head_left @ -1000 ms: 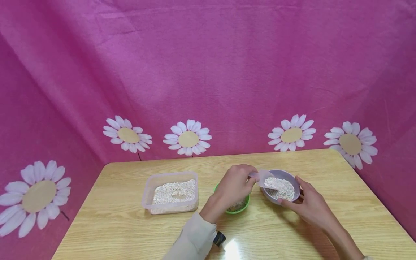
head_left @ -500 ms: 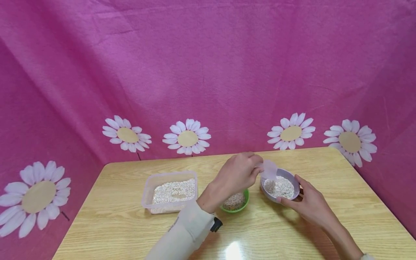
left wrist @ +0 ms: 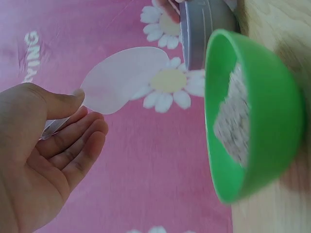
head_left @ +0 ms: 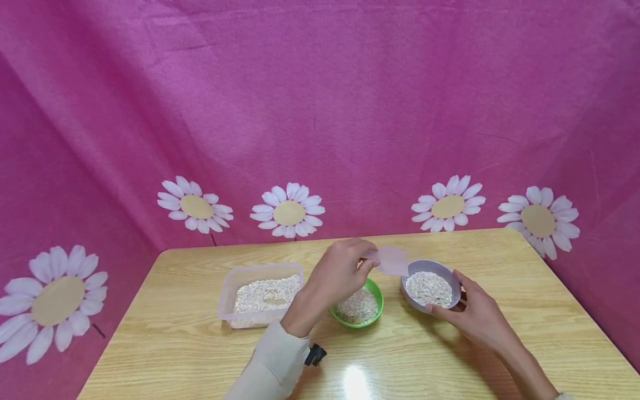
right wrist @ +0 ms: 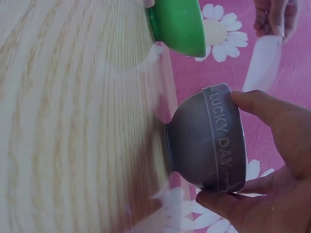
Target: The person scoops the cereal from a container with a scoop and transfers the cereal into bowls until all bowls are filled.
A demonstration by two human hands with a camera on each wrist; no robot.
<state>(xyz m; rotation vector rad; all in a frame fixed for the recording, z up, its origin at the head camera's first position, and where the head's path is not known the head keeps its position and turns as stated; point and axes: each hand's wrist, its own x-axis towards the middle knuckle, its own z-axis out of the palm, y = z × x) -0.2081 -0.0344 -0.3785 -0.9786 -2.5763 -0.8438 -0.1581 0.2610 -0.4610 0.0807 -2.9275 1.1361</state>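
Note:
My left hand (head_left: 334, 276) pinches the handle of a translucent plastic scoop (head_left: 392, 260) and holds it in the air above the gap between two bowls. The scoop (left wrist: 121, 80) looks empty. Below it, a green bowl (head_left: 358, 305) of pale grain sits on the table. To its right stands a grey-purple bowl (head_left: 431, 286), also filled with grain. My right hand (head_left: 477, 314) grips that bowl (right wrist: 206, 138) by its side, thumb on the rim and fingers under it.
A clear rectangular tub (head_left: 262, 294) of the same grain stands left of the green bowl. All sit on a light wooden table (head_left: 200, 355). A pink cloth with white daisies (head_left: 289, 211) closes in the back and both sides.
My left hand has lifted the scoop out of the grey-purple bowl and carried it left, toward the green bowl. The right hand has stayed on the grey-purple bowl.

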